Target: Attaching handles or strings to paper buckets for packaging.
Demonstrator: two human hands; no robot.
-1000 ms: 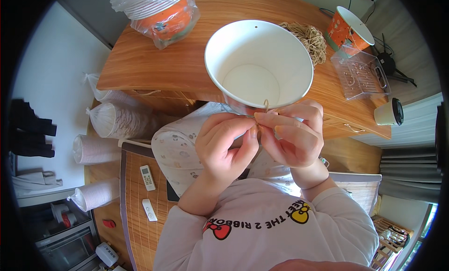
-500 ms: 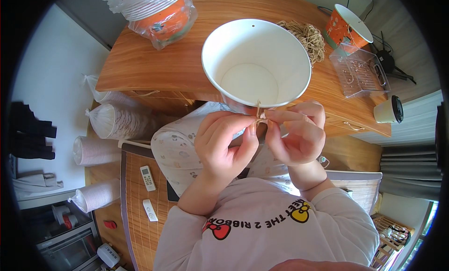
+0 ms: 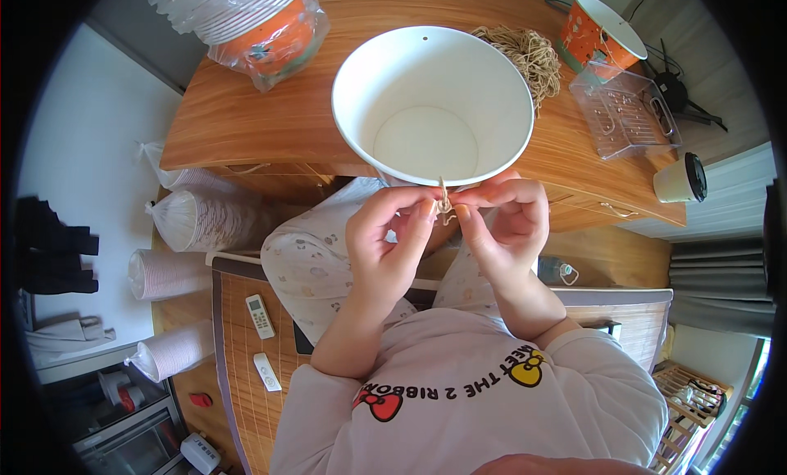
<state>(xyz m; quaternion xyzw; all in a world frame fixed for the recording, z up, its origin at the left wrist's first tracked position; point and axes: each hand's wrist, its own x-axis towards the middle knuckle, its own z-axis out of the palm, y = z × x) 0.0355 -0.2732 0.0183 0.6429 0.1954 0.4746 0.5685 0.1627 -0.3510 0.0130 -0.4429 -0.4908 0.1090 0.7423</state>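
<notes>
A large white-lined paper bucket [image 3: 430, 86] stands at the desk's front edge, its open mouth tilted toward me. A short piece of tan twine [image 3: 443, 203] passes over the near rim and forms a small knot or loop just below it. My left hand [image 3: 387, 241] pinches the twine from the left between thumb and forefinger. From the right, my right hand [image 3: 502, 229] pinches it in the same way. Both sets of fingertips nearly meet at the knot. A small hole shows in the bucket's far wall, near the rim.
On the wooden desk [image 3: 270, 122] lie a heap of tan twine [image 3: 525, 61], a plastic-wrapped stack of orange buckets [image 3: 270, 40], an orange bucket [image 3: 602, 32], a clear tray [image 3: 625, 114] and a lidded cup [image 3: 680, 178]. Bagged stacks of white cups [image 3: 209, 217] stand on the left.
The bucket has shifted slightly left in the picture along with my hands. My fingertips have drawn a little apart, and the knot in the twine now shows between them.
</notes>
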